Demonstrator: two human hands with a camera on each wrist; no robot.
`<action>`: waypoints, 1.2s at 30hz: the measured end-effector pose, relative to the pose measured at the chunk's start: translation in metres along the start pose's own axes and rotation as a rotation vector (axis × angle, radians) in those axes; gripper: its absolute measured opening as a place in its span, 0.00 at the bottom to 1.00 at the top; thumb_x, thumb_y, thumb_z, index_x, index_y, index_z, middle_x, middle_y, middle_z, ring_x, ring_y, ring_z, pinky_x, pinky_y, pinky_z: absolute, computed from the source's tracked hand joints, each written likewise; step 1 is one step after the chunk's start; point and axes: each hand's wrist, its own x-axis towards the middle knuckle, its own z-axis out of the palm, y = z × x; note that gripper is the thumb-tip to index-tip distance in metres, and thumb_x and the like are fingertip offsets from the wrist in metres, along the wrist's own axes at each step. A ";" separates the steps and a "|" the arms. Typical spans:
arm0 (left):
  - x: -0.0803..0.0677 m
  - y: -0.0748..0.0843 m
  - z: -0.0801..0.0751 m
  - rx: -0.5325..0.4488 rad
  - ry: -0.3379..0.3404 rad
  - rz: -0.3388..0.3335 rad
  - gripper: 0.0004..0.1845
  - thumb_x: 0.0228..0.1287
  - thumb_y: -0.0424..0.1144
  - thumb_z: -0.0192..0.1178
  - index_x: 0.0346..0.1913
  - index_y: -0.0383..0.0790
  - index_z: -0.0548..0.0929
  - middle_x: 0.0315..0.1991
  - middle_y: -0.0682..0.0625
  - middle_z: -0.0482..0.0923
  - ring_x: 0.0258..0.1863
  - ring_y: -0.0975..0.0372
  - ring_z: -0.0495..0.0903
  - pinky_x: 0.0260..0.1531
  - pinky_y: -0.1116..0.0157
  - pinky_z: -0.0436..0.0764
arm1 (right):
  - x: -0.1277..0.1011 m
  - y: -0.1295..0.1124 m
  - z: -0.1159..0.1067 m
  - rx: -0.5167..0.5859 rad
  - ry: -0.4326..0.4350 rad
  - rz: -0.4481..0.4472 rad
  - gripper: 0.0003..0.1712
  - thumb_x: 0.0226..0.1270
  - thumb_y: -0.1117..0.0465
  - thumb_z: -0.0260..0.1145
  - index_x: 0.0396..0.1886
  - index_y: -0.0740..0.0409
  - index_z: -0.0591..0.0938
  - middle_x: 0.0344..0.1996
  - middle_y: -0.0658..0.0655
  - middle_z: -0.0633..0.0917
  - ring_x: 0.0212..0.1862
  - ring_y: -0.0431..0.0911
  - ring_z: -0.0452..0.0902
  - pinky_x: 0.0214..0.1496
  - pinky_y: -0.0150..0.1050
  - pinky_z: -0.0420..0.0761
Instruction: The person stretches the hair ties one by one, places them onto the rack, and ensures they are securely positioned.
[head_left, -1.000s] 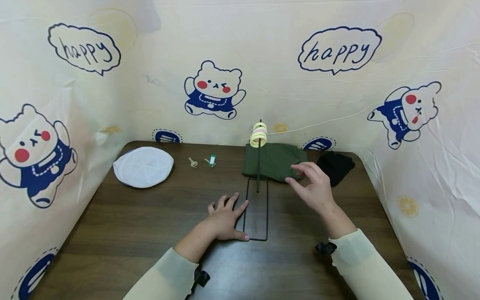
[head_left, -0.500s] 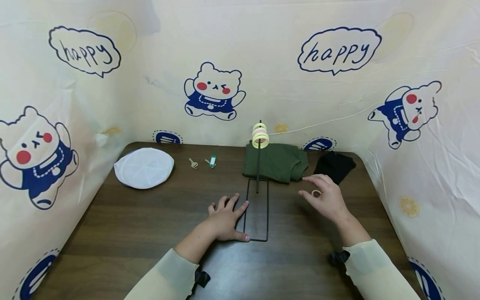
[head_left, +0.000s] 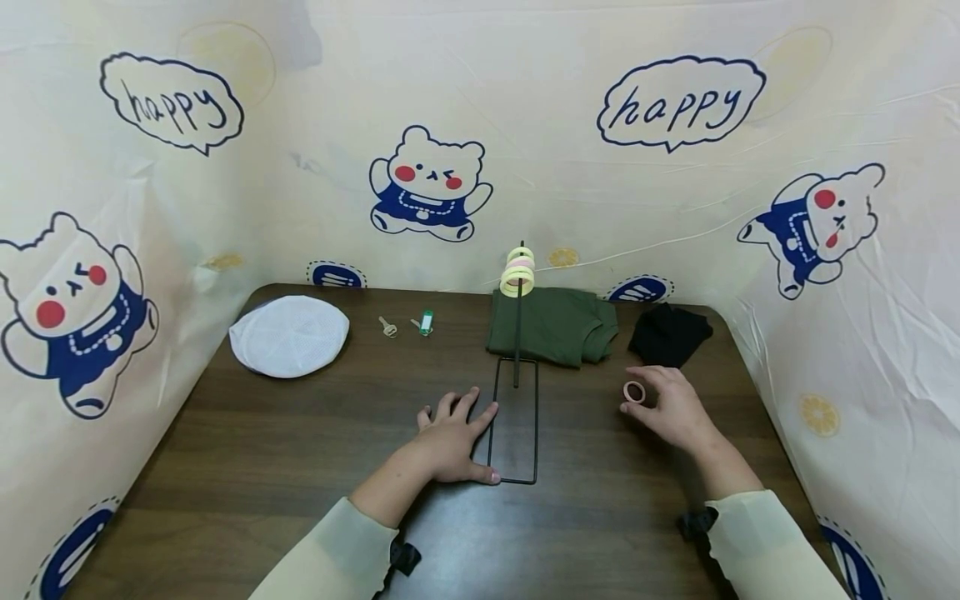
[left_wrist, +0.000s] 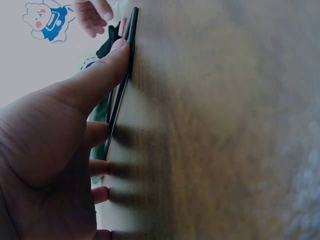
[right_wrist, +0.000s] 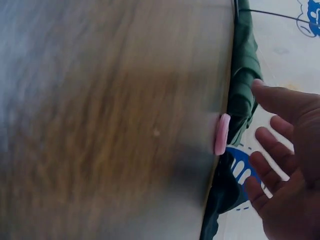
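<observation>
My left hand (head_left: 452, 447) rests with spread fingers at the left side of a black wire stand (head_left: 536, 421), its thumb on the near corner of the rectangular base. Several pale yellow and pink rings (head_left: 516, 283) hang on the stand's upper arm. A pink ring (head_left: 626, 397) lies flat on the table to the right. Over it hovers my right hand (head_left: 672, 410), thumb and fingers apart. In the right wrist view, a gap shows between that hand and the pink ring (right_wrist: 222, 134).
Behind the stand lies a folded dark green cloth (head_left: 555, 329), with a crumpled black cloth (head_left: 670, 335) to its right. A white round cap-like item (head_left: 288, 337) sits at the back left. Near it are a key (head_left: 387, 327) and a green-tagged key (head_left: 426, 322).
My right hand has moved right and toward me, from beside the green cloth to over the pink ring, which has come into view. The left hand and stand have stayed put.
</observation>
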 end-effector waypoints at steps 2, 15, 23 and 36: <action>0.000 -0.001 0.001 0.002 0.000 0.000 0.60 0.52 0.78 0.66 0.84 0.62 0.52 0.85 0.46 0.40 0.80 0.42 0.43 0.65 0.29 0.52 | 0.000 0.003 0.000 -0.010 -0.030 0.021 0.34 0.61 0.56 0.80 0.65 0.63 0.81 0.62 0.66 0.81 0.64 0.65 0.71 0.65 0.65 0.68; 0.001 -0.001 0.003 0.009 -0.002 0.002 0.60 0.52 0.79 0.65 0.84 0.62 0.51 0.85 0.46 0.39 0.80 0.42 0.44 0.66 0.29 0.52 | 0.005 0.015 0.001 -0.067 -0.100 0.118 0.28 0.63 0.59 0.76 0.62 0.60 0.83 0.56 0.66 0.85 0.61 0.68 0.73 0.62 0.69 0.65; 0.000 0.000 0.001 0.014 0.002 0.001 0.60 0.52 0.79 0.65 0.85 0.62 0.51 0.85 0.46 0.40 0.80 0.41 0.44 0.66 0.28 0.52 | 0.008 0.012 0.003 -0.060 -0.103 0.129 0.22 0.66 0.60 0.74 0.58 0.60 0.85 0.48 0.61 0.88 0.56 0.64 0.77 0.62 0.63 0.69; 0.000 -0.001 0.000 0.014 0.001 0.000 0.60 0.52 0.79 0.65 0.84 0.62 0.52 0.85 0.46 0.40 0.80 0.41 0.44 0.66 0.28 0.52 | 0.008 -0.015 -0.001 -0.005 -0.024 0.028 0.17 0.67 0.61 0.73 0.54 0.59 0.87 0.45 0.56 0.88 0.46 0.53 0.83 0.51 0.56 0.80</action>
